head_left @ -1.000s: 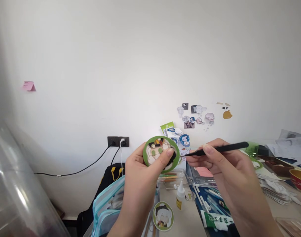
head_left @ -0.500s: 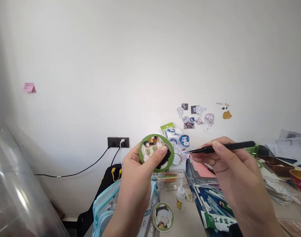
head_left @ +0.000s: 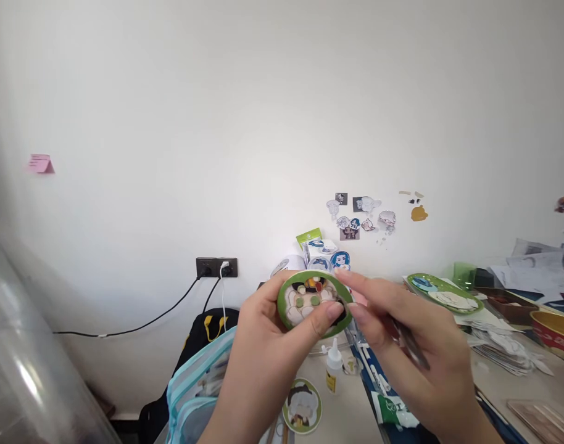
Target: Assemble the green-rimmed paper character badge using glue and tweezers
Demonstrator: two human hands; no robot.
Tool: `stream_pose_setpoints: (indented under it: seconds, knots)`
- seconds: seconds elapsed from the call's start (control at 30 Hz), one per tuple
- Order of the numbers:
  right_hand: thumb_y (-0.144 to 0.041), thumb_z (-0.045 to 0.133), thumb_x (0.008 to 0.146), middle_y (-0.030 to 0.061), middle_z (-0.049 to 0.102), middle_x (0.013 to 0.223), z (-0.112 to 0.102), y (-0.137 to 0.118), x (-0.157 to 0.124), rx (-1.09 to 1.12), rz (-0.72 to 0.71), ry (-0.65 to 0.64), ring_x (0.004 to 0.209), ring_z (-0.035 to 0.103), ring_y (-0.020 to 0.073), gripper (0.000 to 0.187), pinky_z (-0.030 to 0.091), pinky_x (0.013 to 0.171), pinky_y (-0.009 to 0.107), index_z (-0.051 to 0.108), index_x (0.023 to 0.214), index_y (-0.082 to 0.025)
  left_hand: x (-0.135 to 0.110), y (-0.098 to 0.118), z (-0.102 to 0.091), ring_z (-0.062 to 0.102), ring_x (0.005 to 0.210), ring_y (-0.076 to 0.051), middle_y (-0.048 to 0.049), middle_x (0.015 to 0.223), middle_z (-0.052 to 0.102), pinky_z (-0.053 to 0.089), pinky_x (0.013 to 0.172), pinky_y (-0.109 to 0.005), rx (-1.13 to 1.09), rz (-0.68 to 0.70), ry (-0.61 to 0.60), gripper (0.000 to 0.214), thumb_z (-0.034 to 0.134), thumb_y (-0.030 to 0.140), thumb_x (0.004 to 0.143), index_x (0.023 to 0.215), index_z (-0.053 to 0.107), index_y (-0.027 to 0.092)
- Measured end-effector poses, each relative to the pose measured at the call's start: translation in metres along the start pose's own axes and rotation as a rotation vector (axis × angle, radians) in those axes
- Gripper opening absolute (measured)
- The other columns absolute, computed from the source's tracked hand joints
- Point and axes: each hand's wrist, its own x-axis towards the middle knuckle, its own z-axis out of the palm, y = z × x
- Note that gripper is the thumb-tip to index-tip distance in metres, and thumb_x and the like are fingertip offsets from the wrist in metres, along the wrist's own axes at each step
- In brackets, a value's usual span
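Observation:
My left hand (head_left: 268, 351) grips a round green-rimmed paper disc (head_left: 305, 301) with a layered cartoon figure on it, the thumb pressed on its lower right. Held up in front of me, the disc leans back slightly. My right hand (head_left: 430, 333) is closed around black tweezers (head_left: 414, 348), which lie slanting down across the palm; their tips are hidden. The right index finger and thumb meet the disc's right edge; whether they pinch anything there I cannot make out. Below stand a white glue bottle (head_left: 333, 367) and a second round cartoon disc (head_left: 302, 406), lying flat.
Stickers (head_left: 351, 232) dot the wall behind. At right are a green oval tray (head_left: 474, 302), paper scraps (head_left: 508, 348) and a red-and-yellow bowl (head_left: 557, 336). A blue-edged clear pouch (head_left: 194, 385) and black bag (head_left: 159, 401) sit at left, near a large transparent tube (head_left: 36, 357).
My right hand has moved left to the disc, and the tweezers have turned from level and pointing at the disc to tucked in the palm. The disc has shifted right and down.

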Motion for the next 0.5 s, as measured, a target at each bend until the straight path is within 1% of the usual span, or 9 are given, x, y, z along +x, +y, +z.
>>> stream_pose_setpoints:
  seconds: [0.1,0.27,0.4,0.5]
  knots:
    - [-0.003,0.057,0.087,-0.0014,0.065,0.074,0.003,0.0011,0.0015,-0.014,-0.082,0.022,0.064,0.055,0.0109,0.045,0.047,0.061,0.024,0.062,0.128,-0.022,-0.0027,-0.0016,-0.0006,0.059,0.067,-0.006,0.0063,0.073,0.067,0.049,0.06,-0.01,0.004,0.002,-0.033,0.009,0.08,0.024,0.077,0.083,0.072,0.024]
    - [0.0,0.058,0.086,-0.0024,0.06,0.069,0.006,0.0039,-0.0002,-0.026,-0.112,0.076,0.063,0.052,0.011,0.048,0.046,0.06,0.025,0.063,0.128,-0.022,-0.004,-0.0051,0.0009,0.06,0.072,-0.007,0.0061,0.076,0.068,0.05,0.063,-0.011,-0.036,-0.003,-0.033,0.01,0.08,0.025,0.077,0.084,0.073,0.025]
    - [-0.001,0.058,0.086,-0.0012,0.056,0.069,0.0049,0.007,-0.0047,-0.115,-0.18,0.085,0.062,0.05,0.0121,0.048,0.045,0.059,0.027,0.062,0.131,-0.019,-0.0044,-0.0049,0.0016,0.06,0.072,-0.008,0.0055,0.077,0.069,0.05,0.064,-0.011,-0.01,-0.005,-0.011,0.009,0.08,0.023,0.077,0.083,0.074,0.024]
    - [-0.003,0.058,0.087,-0.0004,0.054,0.068,0.0046,0.0089,-0.0052,-0.183,-0.223,0.093,0.06,0.048,0.0128,0.047,0.043,0.054,0.028,0.061,0.132,-0.018,-0.0052,-0.0042,0.0021,0.06,0.072,-0.008,0.0054,0.076,0.068,0.05,0.064,-0.012,-0.007,-0.003,-0.008,0.012,0.081,0.019,0.075,0.083,0.074,0.024]
